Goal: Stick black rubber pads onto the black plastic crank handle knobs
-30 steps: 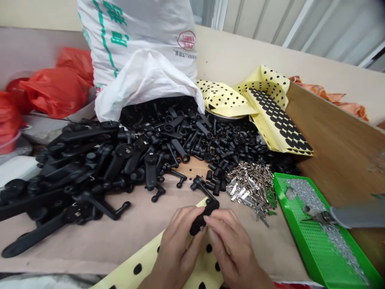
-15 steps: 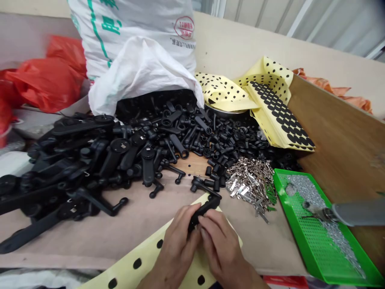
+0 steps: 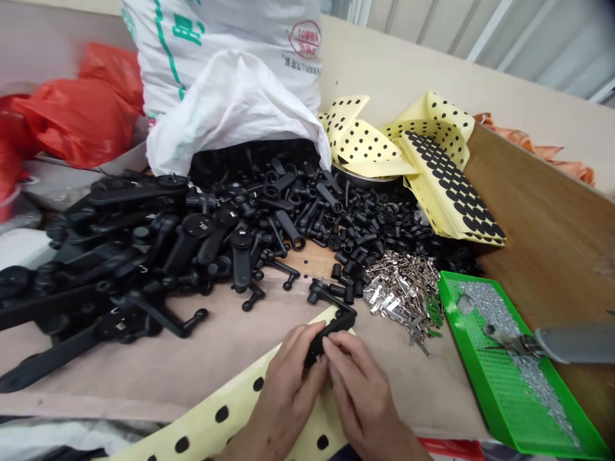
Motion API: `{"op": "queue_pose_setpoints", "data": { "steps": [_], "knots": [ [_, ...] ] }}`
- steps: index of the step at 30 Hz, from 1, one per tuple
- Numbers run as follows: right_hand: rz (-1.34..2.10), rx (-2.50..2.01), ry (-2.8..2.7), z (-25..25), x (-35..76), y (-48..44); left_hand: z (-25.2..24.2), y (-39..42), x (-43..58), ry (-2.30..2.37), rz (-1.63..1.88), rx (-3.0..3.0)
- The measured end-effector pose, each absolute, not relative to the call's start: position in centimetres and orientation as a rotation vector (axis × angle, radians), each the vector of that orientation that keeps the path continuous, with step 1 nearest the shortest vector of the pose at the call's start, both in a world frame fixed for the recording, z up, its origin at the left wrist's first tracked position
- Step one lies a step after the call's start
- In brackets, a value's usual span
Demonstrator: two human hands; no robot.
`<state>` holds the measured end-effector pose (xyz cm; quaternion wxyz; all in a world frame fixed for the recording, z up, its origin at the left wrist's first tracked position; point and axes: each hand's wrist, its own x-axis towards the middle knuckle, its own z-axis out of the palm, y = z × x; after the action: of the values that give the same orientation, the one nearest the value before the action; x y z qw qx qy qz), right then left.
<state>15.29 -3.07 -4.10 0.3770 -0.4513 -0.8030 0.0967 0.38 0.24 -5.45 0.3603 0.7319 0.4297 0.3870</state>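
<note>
A black plastic handle is gripped by left hand and right hand fingers over the yellow sheet.

Bright even light, soft shadows, edges warped w/ slight blur.

Workbench, items by position:

- Back edge, centre-left: white woven sack, green and red print, upright; white liner folded out at its mouth.
- Centre: heap of small black plastic parts, spilling from the liner.
- Left side: long black crank arms, piled.
- Back left corner: red plastic bags.
- Back right: yellow sheets of black round pads, against a slanted wooden board; metal dish partly hidden beneath.
- Right of centre: silvery metal clips, just beside the tray.
- Front right corner: green perforated tray holding small silvery bits; grey-handled tool across it.
</note>
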Motion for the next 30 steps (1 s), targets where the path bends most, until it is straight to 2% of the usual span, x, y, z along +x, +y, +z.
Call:
{"op": "queue_pose_setpoints", "data": {
  "steps": [5, 10, 22, 30],
  "knots": [
    [0.013, -1.162, -2.113, -4.4, 15.5, -3.3, -5.5, 0.0, 0.4, 1.091, 0.987, 1.904],
    [-0.077, -1.161, -2.167, -4.8, 15.6, -3.4, -5.8, 0.0, 0.4, 1.075, 0.995, 1.894],
    [0.576, -1.339, -1.911, -3.7, 14.4, -3.8, -6.2, 0.0, 0.5, 1.022, 0.98, 1.947],
    [0.588, -1.284, -1.85, -3.6, 15.2, -3.6, -5.7, 0.3, 0.5, 1.058, 0.95, 1.872]
  ]
}}
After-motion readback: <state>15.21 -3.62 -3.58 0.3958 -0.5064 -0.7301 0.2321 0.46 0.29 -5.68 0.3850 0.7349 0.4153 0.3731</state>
